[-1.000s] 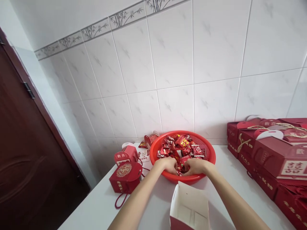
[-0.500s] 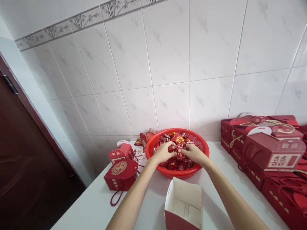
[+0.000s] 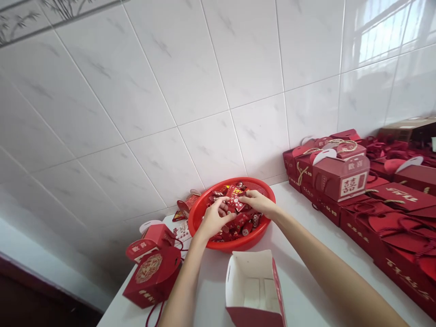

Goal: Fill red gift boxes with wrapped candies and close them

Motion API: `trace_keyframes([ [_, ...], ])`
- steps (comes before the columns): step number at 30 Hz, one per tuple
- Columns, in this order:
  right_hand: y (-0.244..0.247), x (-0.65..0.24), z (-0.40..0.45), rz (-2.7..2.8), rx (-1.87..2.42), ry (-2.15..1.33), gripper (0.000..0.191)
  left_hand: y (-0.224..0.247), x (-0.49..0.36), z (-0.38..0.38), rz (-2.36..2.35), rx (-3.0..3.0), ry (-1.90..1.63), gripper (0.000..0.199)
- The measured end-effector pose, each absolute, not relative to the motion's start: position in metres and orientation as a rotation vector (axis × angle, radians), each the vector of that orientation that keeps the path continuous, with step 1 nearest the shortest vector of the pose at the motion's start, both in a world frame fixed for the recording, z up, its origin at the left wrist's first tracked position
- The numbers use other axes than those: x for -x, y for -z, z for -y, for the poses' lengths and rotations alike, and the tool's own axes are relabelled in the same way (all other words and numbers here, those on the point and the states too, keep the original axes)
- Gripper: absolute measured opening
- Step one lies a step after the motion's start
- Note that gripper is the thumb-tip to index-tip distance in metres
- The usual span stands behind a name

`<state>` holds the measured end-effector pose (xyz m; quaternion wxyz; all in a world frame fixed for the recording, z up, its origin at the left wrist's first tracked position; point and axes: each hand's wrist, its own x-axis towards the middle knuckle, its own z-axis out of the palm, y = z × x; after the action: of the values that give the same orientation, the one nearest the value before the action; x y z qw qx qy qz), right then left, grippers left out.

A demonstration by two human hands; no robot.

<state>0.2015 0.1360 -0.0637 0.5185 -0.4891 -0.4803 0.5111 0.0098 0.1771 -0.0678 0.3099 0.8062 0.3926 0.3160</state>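
A red plastic basket point(image 3: 266, 222) full of wrapped candies, mostly red, stands on the white table. Over it, my right hand point(image 3: 261, 204) pinches a red candy packet with white dots point(image 3: 236, 203) at its right side. My left hand point(image 3: 215, 219) is at the packet's left, thumb and curved fingers apart; a fingertip seems to touch the packet's edge. In front of the basket, between my forearms, stands an open red carton point(image 3: 254, 313) with a white inside, and no candy shows in it.
Two red gift boxes point(image 3: 153, 277) with cord handles stand left of the basket, by the table's left edge. Behind them lie a small red box point(image 3: 189, 203) and a printed card point(image 3: 182, 232). Stacked red gift boxes point(image 3: 340, 181) fill the right side. A tiled wall point(image 3: 204, 150) rises behind.
My view has turned to the right, bringing more stacked boxes into sight. My left thumb and fingers have spread apart beside the dotted packet; my right hand stays on it.
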Motion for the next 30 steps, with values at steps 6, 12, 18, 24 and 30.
trace_keyframes([
  [6, 0.0651, -0.2034, -0.1362, 1.254, 1.213, -1.136, 0.030, 0.0647, -0.0127, -0.1751, -1.130, -2.274, -0.781, 0.060],
  [12, 0.0661, -0.2039, -0.1358, 1.270, 1.219, -1.127, 0.029, 0.0615, -0.0155, -0.1724, -1.256, -2.333, -0.733, 0.051],
  [18, 0.0706, -0.2051, -0.1370, 1.281, 1.169, -1.155, 0.029, 0.0607, -0.0159, -0.1718, -1.225, -2.331, -0.770, 0.038],
  [24, 0.0672, -0.2052, -0.1336, 1.299, 1.234, -1.073, 0.016, 0.0587, -0.0162, -0.1699, -1.337, -2.340, -0.709, 0.030],
  [30, 0.0664, -0.2024, -0.1328, 1.223, 1.206, -1.099, 0.021, 0.0597, -0.0181, -0.1696, -1.467, -2.356, -0.540, 0.033],
])
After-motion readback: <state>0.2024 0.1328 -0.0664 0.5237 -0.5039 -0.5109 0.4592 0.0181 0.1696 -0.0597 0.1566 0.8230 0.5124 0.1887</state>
